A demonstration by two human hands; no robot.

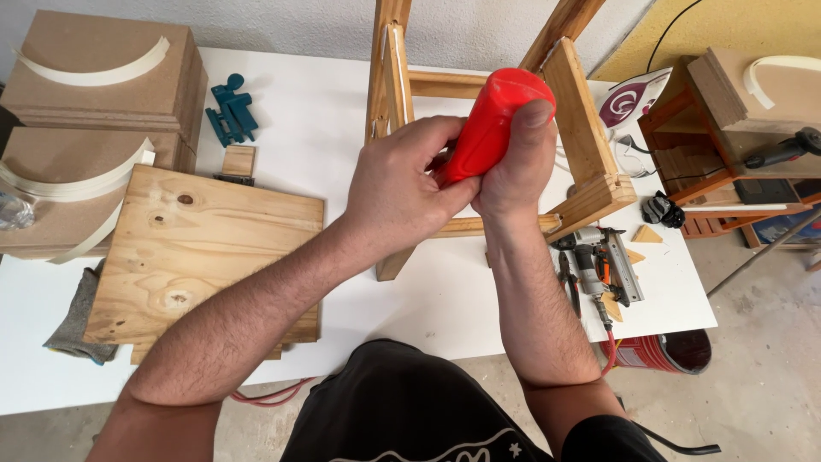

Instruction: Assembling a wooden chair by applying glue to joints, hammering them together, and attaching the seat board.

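A red plastic bottle (pixel 492 120) is held tilted, its rounded bottom up, above a wooden frame (pixel 581 145) that stands on the white table (pixel 445 299). My right hand (pixel 517 171) wraps the bottle's body, thumb near its top. My left hand (pixel 402 188) grips the bottle's lower end, and its tip is hidden behind my fingers. Both hands meet over the frame's near rail.
A plywood board (pixel 197 257) lies at the left, with particle-board blocks (pixel 94 94) behind it. A blue clamp (pixel 233 109) sits farther back. A nail gun (pixel 599 265) with pliers lies at the right, near the table edge. A red bucket (pixel 658 351) stands below.
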